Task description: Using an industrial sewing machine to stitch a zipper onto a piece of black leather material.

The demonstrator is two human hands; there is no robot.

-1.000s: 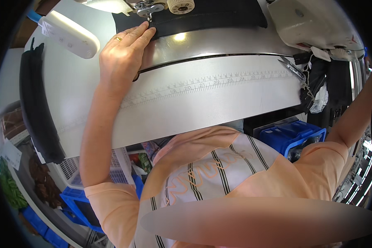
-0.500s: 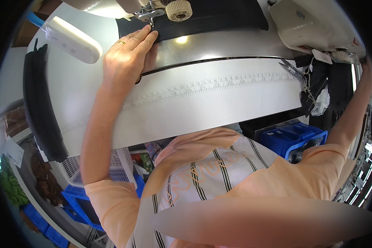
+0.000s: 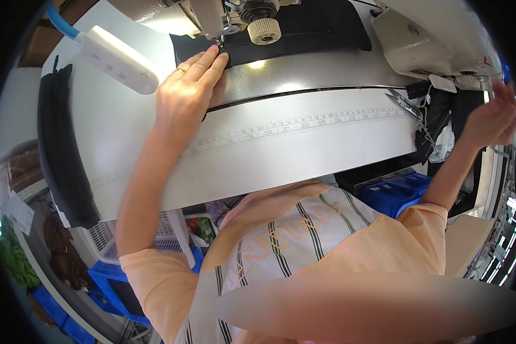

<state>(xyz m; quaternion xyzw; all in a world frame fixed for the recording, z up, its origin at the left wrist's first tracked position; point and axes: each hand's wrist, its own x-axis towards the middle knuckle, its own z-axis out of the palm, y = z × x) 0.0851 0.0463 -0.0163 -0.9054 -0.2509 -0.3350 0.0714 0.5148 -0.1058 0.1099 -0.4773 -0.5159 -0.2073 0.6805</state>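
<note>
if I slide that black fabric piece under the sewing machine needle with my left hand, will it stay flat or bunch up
The black fabric piece lies flat and thin, so it is probably floppy and light. The shiny metal plate looks smooth, so it would likely glide easily. With only the left hand pressing one end, the free part may wrinkle.

The left hand (image 3: 188, 92) lay flat, palm down, fingers (image 3: 212, 60) extended forward together. The right hand (image 3: 493, 120) hung raised at the far right, loosely open.

Sewing workshop, sewing machine (image 3: 235, 14) (industrial), ruled table (image 3: 304, 137)
</note>
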